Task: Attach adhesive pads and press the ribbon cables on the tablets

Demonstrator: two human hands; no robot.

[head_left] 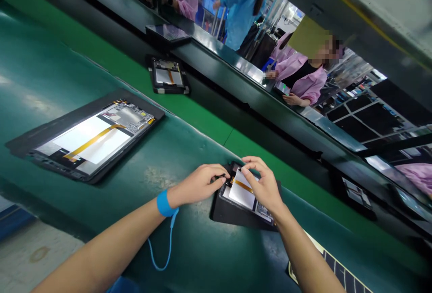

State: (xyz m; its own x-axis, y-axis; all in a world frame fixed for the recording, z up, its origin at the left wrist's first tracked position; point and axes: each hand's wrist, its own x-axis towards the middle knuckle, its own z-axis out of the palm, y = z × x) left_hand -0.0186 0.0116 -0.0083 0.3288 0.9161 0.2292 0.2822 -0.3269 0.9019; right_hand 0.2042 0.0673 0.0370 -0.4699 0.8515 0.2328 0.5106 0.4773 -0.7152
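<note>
An opened tablet point(240, 195) with its back off lies on a black mat point(224, 212), showing a white battery crossed by an orange ribbon cable point(243, 186). My left hand point(199, 186), in a blue wrist strap point(164, 203), is closed at the tablet's left end, thumb and forefinger pinched by a small dark part that I cannot make out. Over the far side of the battery bends my right hand point(261, 182), its thumb and forefinger drawn together near the upper corner. Whatever lies between those fingertips is hidden.
Another opened tablet point(96, 137) rests on a dark mat to the left. A smaller opened device point(167, 76) sits on the green belt point(205, 131) beyond the bench edge. A sheet of dark strips point(337, 268) is at lower right. Co-workers in pink point(312, 83) and blue point(241, 9) are across the line.
</note>
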